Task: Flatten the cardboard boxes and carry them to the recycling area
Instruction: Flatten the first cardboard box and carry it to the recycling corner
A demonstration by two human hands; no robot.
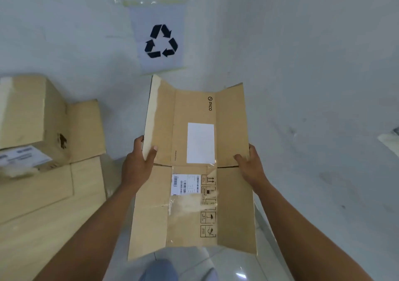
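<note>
A flattened brown cardboard box (228,194) with a white label, a barcode sticker and handling symbols is held out in front of me, just below a paper recycling sign (160,41) taped to the white wall. My left hand (139,162) grips its left edge, thumb on top. My right hand (248,164) grips its right edge. The box's flaps spread open at both ends.
At the left stands an unflattened cardboard box (32,116) with a white label, resting on flat cardboard sheets (49,205) against the wall. Glossy white floor tiles (237,267) show below the held box. A pale object (388,140) sits at the right edge.
</note>
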